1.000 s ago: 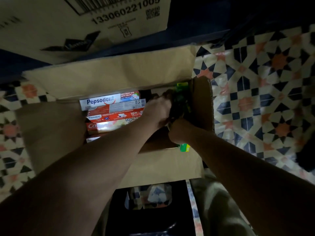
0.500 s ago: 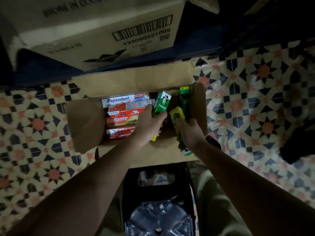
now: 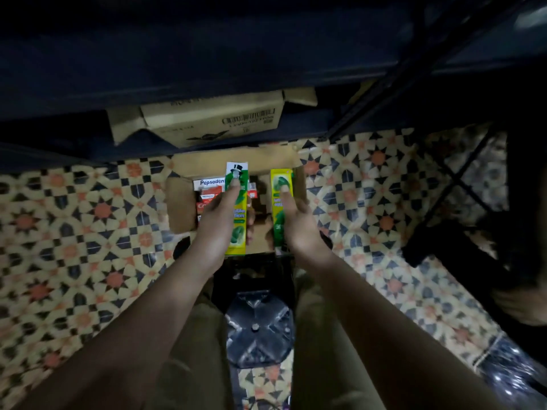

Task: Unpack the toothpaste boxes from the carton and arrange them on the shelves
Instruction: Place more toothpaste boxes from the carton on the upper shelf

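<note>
An open brown carton sits on the patterned floor below me. Red and white Pepsodent and Colgate toothpaste boxes lie stacked in its left part. My left hand grips a green and yellow toothpaste box lengthwise, thumb along its top face, raised above the carton. My right hand grips a second green and yellow toothpaste box the same way, to the right of the first. Both boxes point away from me toward the dark shelf.
Another cardboard carton with a barcode sits on the low shelf level just beyond the open one. A black plastic stool stands between my knees. A dark metal rack frame rises at the right over the tiled floor.
Both hands have lifted out of the carton, each holding a green and yellow box. My view has risen and pulled back, so the carton looks smaller and the shelf fills the top.
</note>
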